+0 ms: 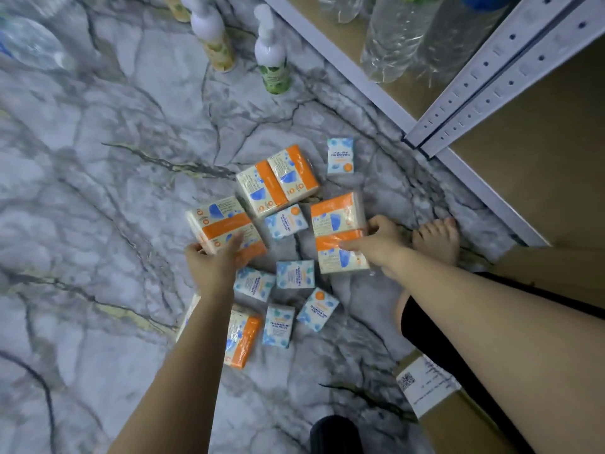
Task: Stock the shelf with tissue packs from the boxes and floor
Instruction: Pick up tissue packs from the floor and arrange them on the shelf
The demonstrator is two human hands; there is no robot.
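Observation:
Tissue packs lie scattered on the marble-pattern floor (98,191). My left hand (212,257) grips a large orange-banded pack (222,221) at its near edge. My right hand (379,240) closes on another large orange-banded pack (337,224) from its right side. A third large pack (276,180) lies behind them, and a fourth (242,339) lies under my left forearm. Several small blue mini tissue packs (294,273) sit between my hands; one (340,155) lies apart near the shelf. The shelf (540,178) stands at the right with a bare brown board.
Two pump bottles (271,57) stand on the floor at the back. Clear plastic bottles (393,37) fill the far shelf bay. A perforated shelf upright (491,80) divides the bays. My bare foot (435,240) is beside my right hand. A cardboard box with a label (425,385) sits at the lower right.

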